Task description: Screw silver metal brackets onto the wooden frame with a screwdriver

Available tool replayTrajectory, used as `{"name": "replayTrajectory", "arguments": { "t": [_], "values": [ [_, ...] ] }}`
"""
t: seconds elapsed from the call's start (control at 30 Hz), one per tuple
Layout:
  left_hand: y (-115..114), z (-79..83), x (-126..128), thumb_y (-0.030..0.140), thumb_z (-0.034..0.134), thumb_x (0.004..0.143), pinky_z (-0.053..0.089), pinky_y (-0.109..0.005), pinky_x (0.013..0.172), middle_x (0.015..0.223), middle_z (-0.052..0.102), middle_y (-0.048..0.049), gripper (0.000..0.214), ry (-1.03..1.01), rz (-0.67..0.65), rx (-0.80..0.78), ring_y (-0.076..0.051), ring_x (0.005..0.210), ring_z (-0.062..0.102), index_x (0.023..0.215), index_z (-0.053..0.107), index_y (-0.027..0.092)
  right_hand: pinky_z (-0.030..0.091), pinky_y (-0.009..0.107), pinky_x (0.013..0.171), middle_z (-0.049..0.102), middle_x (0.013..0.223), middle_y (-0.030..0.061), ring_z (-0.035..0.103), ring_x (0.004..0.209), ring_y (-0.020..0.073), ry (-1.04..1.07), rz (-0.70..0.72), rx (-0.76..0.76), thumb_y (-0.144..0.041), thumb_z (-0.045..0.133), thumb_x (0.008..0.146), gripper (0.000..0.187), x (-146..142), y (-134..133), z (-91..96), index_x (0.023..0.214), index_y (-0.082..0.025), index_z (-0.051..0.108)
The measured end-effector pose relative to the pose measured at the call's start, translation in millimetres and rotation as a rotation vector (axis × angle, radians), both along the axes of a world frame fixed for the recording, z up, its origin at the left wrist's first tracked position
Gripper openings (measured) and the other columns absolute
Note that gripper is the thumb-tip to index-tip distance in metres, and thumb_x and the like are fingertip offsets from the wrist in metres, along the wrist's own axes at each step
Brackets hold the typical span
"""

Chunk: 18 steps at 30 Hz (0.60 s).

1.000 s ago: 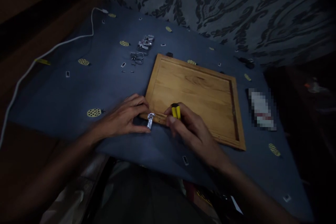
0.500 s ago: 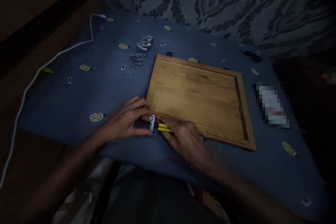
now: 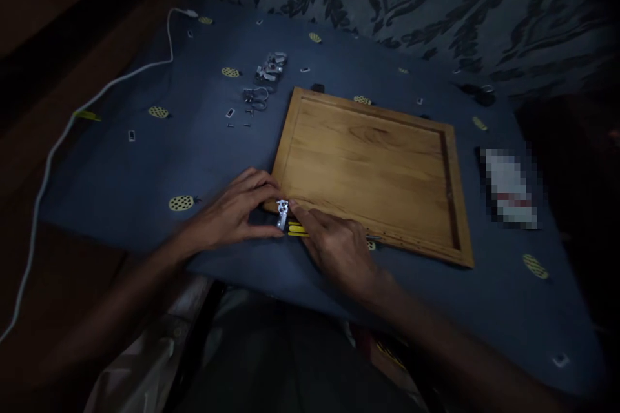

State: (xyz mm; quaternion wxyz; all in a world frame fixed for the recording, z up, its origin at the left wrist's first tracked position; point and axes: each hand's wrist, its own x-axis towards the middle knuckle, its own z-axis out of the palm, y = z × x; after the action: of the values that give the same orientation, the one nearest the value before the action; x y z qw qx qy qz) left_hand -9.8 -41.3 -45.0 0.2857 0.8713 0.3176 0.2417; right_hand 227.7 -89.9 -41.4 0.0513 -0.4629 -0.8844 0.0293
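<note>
A wooden board (image 3: pixel 372 168) with a raised rim lies on a blue patterned cloth (image 3: pixel 145 168). At its near left corner sits a small silver metal bracket (image 3: pixel 281 213). My left hand (image 3: pixel 232 216) pinches that bracket with thumb and fingers, holding it against the board's corner. My right hand (image 3: pixel 334 248) lies just right of the bracket, fingers closed over a yellow-handled tool (image 3: pixel 296 228) that rests flat on the cloth along the board's near edge. Its metal tip shows past the hand toward the right.
Several small metal fittings and screws (image 3: pixel 261 84) lie on the cloth beyond the board's left corner. A white cable (image 3: pixel 97 93) runs along the left side. A blurred white object (image 3: pixel 508 187) lies right of the board. Patterned fabric hangs behind.
My right hand has brought the yellow tool down from upright over the board to lying flat on the cloth beside the bracket. My left hand has stayed on the bracket.
</note>
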Motion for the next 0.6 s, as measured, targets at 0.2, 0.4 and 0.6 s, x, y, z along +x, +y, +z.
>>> {"name": "replayTrajectory", "arguments": {
  "t": [0.2,0.4,0.6],
  "values": [
    [0,0.1,-2,0.057,0.076,0.092,0.051,-0.041,0.100,0.120,0.066,-0.0086,0.048,0.018,0.028,-0.007,-0.026,0.111,0.060,0.124,0.069,0.021,0.048,0.028,0.056,0.083,0.090,0.0094,0.076,0.074,0.0203,0.013,0.012,0.042,-0.003,0.048,0.093,0.050,0,-1,-2.1,0.138,-0.015,0.067],
    [1,-0.5,-3,0.052,0.074,0.094,0.052,-0.041,0.098,0.118,0.067,-0.0098,0.043,-0.023,-0.016,0.031,-0.026,0.111,0.061,0.120,0.071,0.019,0.052,0.028,0.058,0.084,0.098,0.0104,0.079,0.081,0.0216,0.000,-0.007,-0.017,-0.002,0.052,0.092,0.051,-4,0,3.4,0.139,-0.016,0.066],
    [1,1.8,-1,0.049,0.077,0.093,0.053,-0.039,0.096,0.115,0.067,-0.0089,0.041,-0.016,-0.013,0.013,-0.025,0.108,0.060,0.120,0.071,0.020,0.058,0.031,0.069,0.083,0.112,0.0111,0.081,0.091,0.0269,0.053,-0.054,-0.169,-0.004,0.062,0.090,0.055,0,2,8.0,0.143,-0.021,0.063]
  ]
}}
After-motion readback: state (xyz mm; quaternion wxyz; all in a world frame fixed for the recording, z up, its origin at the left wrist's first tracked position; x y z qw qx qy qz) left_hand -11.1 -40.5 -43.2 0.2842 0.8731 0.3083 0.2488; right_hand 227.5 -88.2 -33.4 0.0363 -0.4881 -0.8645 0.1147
